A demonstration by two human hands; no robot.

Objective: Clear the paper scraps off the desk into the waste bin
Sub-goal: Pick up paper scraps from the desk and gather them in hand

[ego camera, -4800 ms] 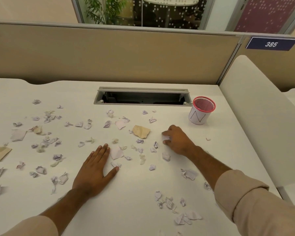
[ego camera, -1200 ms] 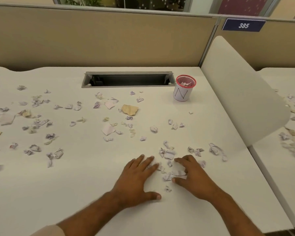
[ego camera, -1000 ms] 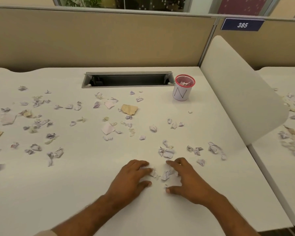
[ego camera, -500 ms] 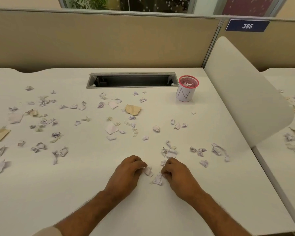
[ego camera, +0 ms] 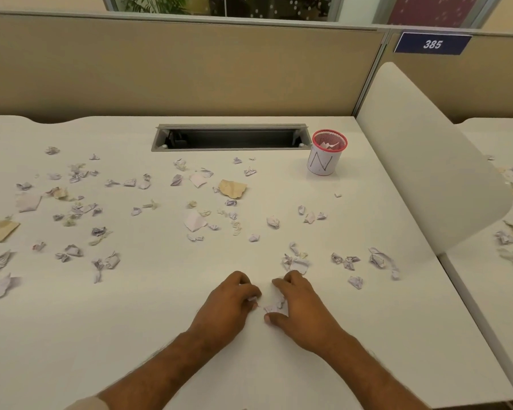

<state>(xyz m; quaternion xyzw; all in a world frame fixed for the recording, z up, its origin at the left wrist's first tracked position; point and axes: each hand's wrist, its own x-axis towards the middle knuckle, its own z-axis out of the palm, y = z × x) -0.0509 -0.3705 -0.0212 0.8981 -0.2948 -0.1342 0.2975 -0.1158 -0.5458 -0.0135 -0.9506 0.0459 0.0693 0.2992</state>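
Hands (ego camera: 261, 303) cup crumpled scraps (ego camera: 274, 304); no clear axis.

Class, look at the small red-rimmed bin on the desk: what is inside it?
Inside the red-rimmed bin, a few white paper scraps show just below the rim. Its wall hides everything deeper, so how full it is cannot be told.

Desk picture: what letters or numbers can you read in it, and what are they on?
"385": white digits on the dark blue sign fixed to the top of the partition wall.
"N": a big hand-drawn letter on the white side of the red-rimmed waste bin.
The paper scraps on the desk have faint marks, but they are too small and crumpled to read.
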